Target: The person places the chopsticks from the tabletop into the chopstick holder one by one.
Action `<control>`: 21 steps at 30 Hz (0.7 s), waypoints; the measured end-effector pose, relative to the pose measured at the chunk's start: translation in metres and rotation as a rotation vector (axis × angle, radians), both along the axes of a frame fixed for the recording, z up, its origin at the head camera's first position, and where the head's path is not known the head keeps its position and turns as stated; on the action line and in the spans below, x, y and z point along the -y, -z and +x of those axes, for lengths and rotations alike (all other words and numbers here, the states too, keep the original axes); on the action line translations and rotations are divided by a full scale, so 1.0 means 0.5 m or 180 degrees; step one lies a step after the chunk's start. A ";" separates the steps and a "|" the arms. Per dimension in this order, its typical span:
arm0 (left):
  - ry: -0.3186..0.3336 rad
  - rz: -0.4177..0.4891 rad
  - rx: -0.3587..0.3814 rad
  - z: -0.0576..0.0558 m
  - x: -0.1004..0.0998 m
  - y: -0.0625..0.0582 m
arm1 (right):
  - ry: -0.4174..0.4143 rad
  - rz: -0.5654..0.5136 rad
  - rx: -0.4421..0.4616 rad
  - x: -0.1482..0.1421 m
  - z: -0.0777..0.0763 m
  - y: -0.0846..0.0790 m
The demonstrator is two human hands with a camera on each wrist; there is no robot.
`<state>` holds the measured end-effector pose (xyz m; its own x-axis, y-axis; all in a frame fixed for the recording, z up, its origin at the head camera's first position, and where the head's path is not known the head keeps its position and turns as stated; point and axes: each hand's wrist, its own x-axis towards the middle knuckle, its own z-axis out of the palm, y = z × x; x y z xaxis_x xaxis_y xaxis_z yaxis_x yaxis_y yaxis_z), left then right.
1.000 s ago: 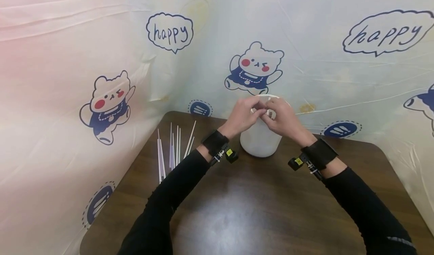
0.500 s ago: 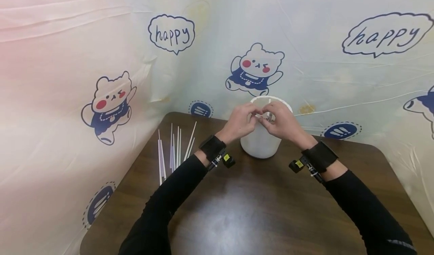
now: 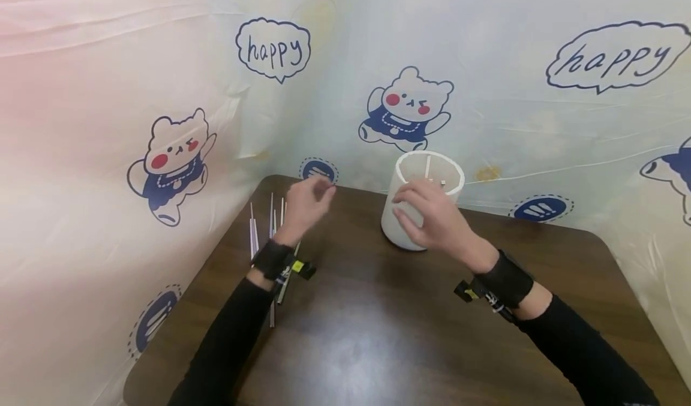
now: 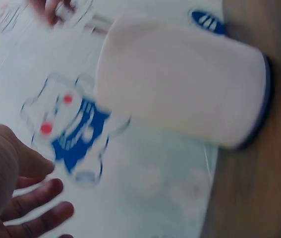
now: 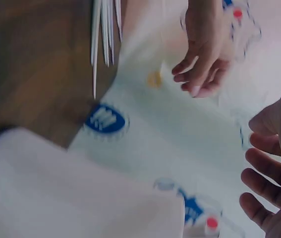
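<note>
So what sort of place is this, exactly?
Probably a screened-off recording corner: cartoon-printed sheeting hangs behind and beside a brown table, and a small camera is strapped to each wrist.

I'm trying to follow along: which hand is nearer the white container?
The right hand, overlapping the white container in the head view; the left hand appears apart, beside the thin sticks.

L hand (image 3: 309,205) hides pt of sticks (image 3: 254,236); bits (image 3: 442,183) in tub (image 3: 400,226) too sm to ID.
</note>
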<state>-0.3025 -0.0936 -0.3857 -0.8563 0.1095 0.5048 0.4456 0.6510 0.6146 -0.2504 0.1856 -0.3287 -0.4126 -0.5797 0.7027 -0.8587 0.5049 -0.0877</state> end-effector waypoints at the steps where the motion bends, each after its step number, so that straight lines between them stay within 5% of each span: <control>1: -0.0110 -0.0025 0.0099 0.010 0.018 0.012 | -0.0080 0.0074 -0.0019 0.009 0.011 0.005; 6: -0.0441 -0.0673 0.0796 0.099 0.085 0.066 | -0.0391 0.0447 -0.0020 0.049 0.071 0.038; 11: -0.0665 -0.1445 0.1466 0.193 0.106 0.107 | -0.0602 0.0697 -0.0070 0.070 0.129 0.079; 15: -0.0765 -0.1554 0.1727 0.221 0.108 0.137 | -0.0703 0.0855 0.0054 0.078 0.164 0.123; 21: -0.0846 -0.1526 0.1901 0.228 0.109 0.148 | -0.0766 0.1077 0.0411 0.073 0.194 0.161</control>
